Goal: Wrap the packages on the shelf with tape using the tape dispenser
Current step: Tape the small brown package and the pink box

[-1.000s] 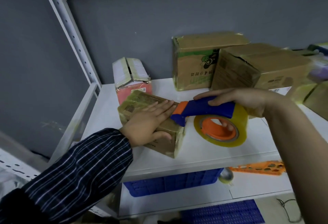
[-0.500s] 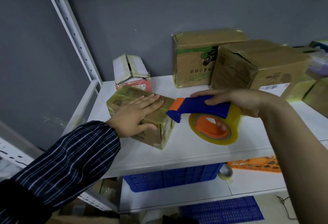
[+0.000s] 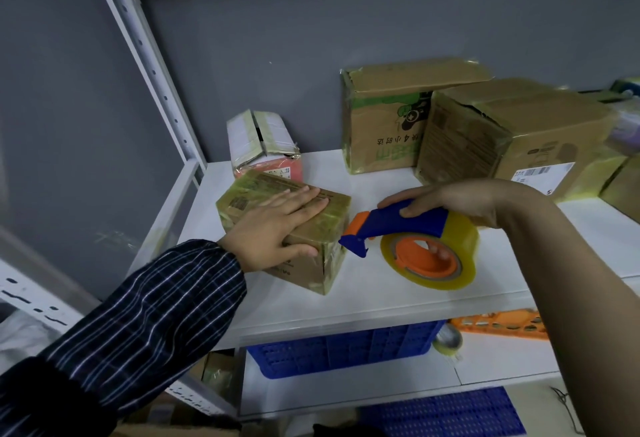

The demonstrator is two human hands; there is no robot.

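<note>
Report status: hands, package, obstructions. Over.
Left hand flat on package. Right hand grips tape dispenser, nose at package's right edge. Other boxes behind, apart.

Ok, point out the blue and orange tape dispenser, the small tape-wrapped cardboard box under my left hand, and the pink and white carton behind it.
blue and orange tape dispenser [image 3: 426, 225]: head view, blue handle.
small tape-wrapped cardboard box [image 3: 334, 215]: head view, top face.
pink and white carton [image 3: 277, 132]: head view, white flap.
</note>
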